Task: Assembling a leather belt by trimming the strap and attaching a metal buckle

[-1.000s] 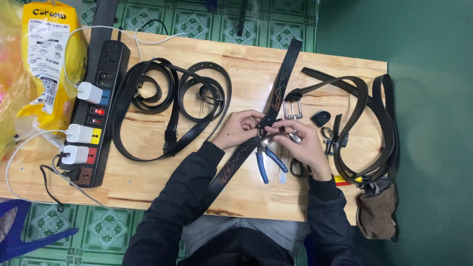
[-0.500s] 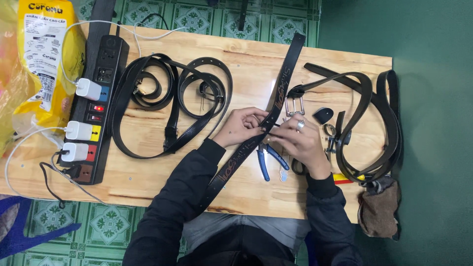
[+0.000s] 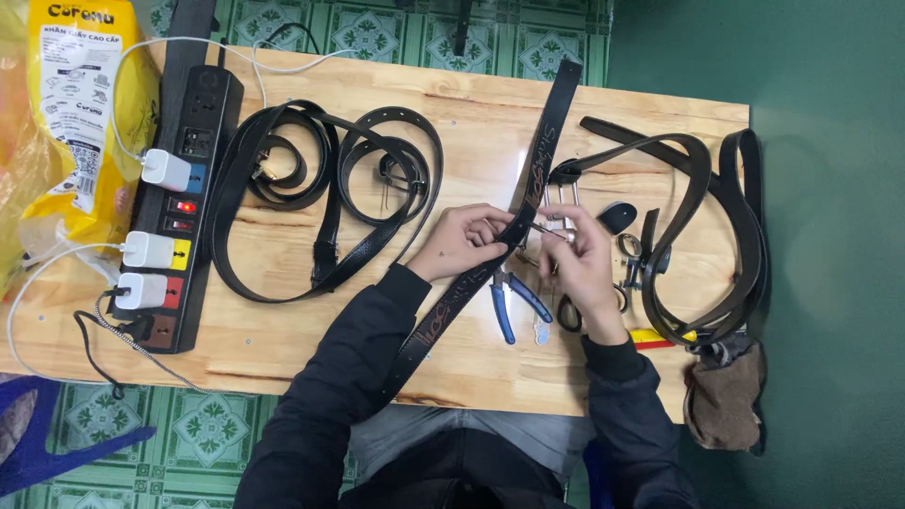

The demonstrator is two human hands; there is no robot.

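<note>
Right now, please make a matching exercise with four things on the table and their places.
1. pliers
2. power strip
3. yellow bag
4. pouch

A. hanging off the table's right near corner
B. far left, beside the power strip
C. between the two hands, on the wood
D. left side, with white chargers plugged in

Pairs: 1-C, 2-D, 3-B, 4-A

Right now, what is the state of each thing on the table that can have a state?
Long belt: laid out straight, pinched by left hand.
Buckle: at right hand fingers.
Blue pliers: lying flat, not held.
Coiled belts: looped, untouched.
Power strip: three plugs in, red light on.
</note>
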